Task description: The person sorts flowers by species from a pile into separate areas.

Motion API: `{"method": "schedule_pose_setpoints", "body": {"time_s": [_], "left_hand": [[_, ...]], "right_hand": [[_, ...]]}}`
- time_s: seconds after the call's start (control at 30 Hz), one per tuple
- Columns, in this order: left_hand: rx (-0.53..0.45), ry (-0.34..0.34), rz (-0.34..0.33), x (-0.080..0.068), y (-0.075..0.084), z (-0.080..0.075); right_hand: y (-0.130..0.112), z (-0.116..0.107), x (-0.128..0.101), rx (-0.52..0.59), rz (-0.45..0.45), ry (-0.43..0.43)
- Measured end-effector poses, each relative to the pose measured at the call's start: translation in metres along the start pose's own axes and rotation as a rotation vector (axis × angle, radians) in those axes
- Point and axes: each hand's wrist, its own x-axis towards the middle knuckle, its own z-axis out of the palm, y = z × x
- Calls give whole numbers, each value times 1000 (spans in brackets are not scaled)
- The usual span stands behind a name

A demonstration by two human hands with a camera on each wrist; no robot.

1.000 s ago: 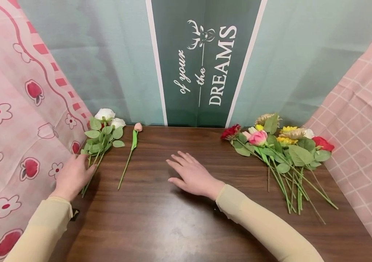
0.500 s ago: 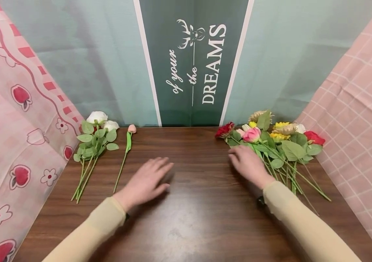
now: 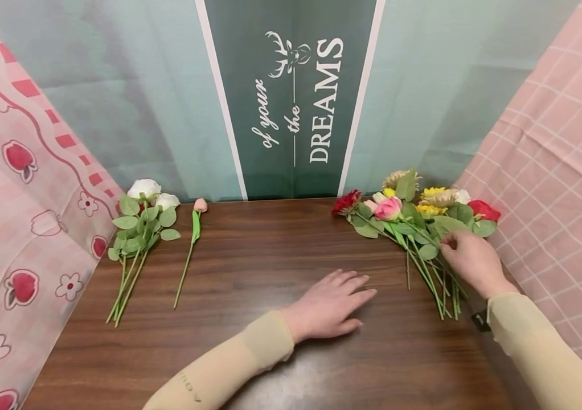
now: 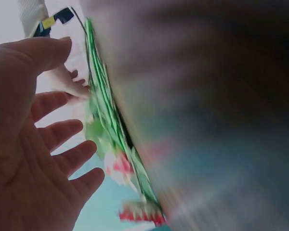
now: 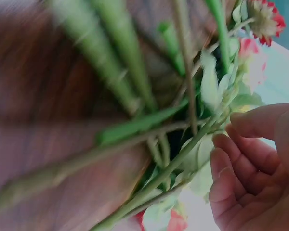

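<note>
My right hand [image 3: 470, 259] is at a pile of flowers on the right, its fingers bent and its thumb close to the index finger. In the right wrist view, the thumb and fingertips [image 5: 216, 139] are right at a thin green stem [image 5: 176, 163]; I cannot tell whether they pinch it. My left hand [image 3: 329, 304] is over the middle of the table [image 3: 250, 256], fingers spread and nothing held. The pile has a dark red flower [image 3: 346, 202], a pink rose [image 3: 388, 208], yellow flowers [image 3: 431, 209] and a red rose [image 3: 484, 209].
On the left lie white roses [image 3: 144, 188] with leafy stems, and beside them a single pale pink tulip [image 3: 200, 205]. Green curtain cloth [image 3: 142, 102] hangs behind the table. Pink patterned cloths [image 3: 542, 148] flank both sides.
My left hand has left the white roses and moved right to the table's middle. My right hand has gone from the middle to the flower pile. The head view has shifted.
</note>
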Motion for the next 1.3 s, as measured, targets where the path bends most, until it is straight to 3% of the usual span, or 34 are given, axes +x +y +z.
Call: {"method": "schedule_pose_setpoints", "body": {"time_s": [0.2, 0.43, 1.0, 1.17, 1.3], "left_hand": [[28, -64, 40, 26, 26, 5], [56, -62, 58, 35, 38, 2], [9, -60, 40, 35, 33, -9], [-58, -27, -3, 30, 22, -13], [-176, 19, -94, 17, 5, -17]], "right_hand": [[4, -2, -3, -9, 3, -75], [1, -1, -1, -28, -12, -71], [0, -8, -2, -75, -67, 31], [-20, -15, -1, -2, -31, 42], [-50, -15, 2, 124, -6, -14]]}}
